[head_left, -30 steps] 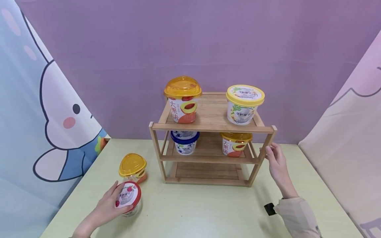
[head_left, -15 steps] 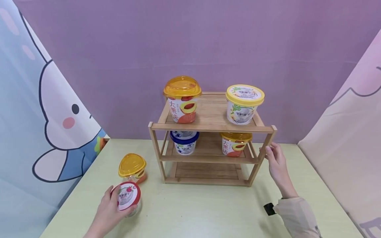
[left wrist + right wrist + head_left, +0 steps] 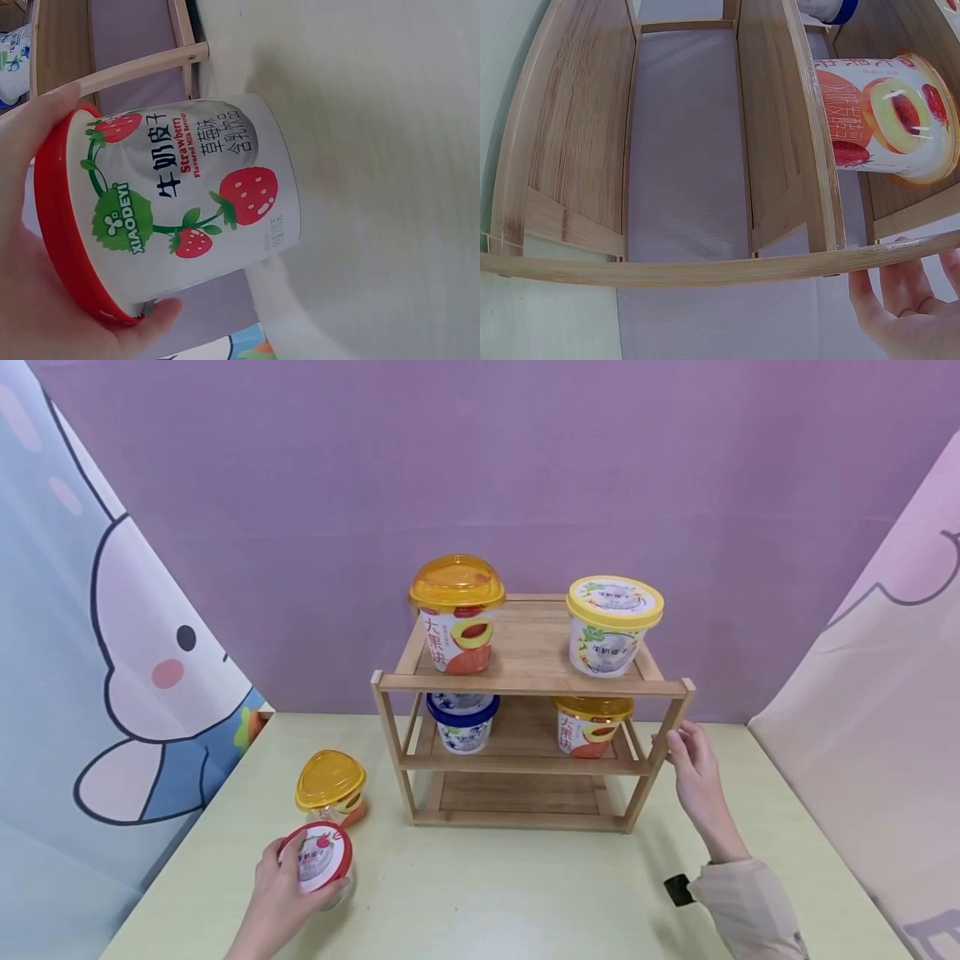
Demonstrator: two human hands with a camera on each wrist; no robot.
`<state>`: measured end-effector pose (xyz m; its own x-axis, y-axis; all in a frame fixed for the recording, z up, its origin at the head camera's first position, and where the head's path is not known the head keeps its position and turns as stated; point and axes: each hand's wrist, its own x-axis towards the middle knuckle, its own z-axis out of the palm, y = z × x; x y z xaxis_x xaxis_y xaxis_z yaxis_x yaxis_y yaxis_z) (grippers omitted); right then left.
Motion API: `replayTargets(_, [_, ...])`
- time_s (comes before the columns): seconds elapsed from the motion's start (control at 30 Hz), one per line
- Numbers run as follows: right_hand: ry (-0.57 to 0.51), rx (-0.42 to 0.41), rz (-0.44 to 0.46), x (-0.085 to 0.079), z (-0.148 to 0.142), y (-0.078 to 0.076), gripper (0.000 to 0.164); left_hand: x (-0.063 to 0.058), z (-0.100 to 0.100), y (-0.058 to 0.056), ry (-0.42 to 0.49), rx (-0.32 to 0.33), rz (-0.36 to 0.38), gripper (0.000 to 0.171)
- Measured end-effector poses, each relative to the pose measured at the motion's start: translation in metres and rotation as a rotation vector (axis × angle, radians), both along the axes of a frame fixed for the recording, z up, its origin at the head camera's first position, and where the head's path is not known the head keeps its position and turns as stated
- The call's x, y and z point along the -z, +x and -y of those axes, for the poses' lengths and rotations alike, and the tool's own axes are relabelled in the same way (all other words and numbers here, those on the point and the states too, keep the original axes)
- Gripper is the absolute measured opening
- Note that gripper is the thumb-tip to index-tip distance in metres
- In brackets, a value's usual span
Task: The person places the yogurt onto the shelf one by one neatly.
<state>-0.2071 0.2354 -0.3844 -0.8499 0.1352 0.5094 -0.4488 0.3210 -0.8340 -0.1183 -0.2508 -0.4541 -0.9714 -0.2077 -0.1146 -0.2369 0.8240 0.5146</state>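
My left hand [image 3: 279, 893] grips a white strawberry milk cup [image 3: 195, 180] by its red lid [image 3: 330, 860], thumb on one side and fingers on the other. Whether the cup's base touches the table I cannot tell. Just behind it stands a yogurt cup with a domed yellow lid [image 3: 330, 779], partly hidden. At the right, my right hand [image 3: 699, 772] holds the side post of a three-tier wooden rack [image 3: 525, 683]; in the right wrist view the fingers [image 3: 911, 289] lie against the outside of that post.
On the top tier stand a large peach yogurt cup [image 3: 456, 618] and a yellow-lidded cup [image 3: 611, 627]. The middle tier bears a blue-lidded cup [image 3: 462, 727] and another peach yogurt cup [image 3: 588, 731]. A purple curtain [image 3: 525, 468] hangs behind the table [image 3: 487, 893].
My left hand has shifted its fingers around the red lid, with its wrist swinging to the right. The strawberry cup stays in nearly the same place; my right hand stays on the rack.
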Motion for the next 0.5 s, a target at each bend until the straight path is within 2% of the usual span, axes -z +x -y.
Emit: replayTargets(0.5, [-0.003, 0.004, 0.005, 0.0006, 0.0000, -0.0003, 0.024, -0.0042, -0.0045, 0.0009, 0.030, 0.011, -0.035, 0.102])
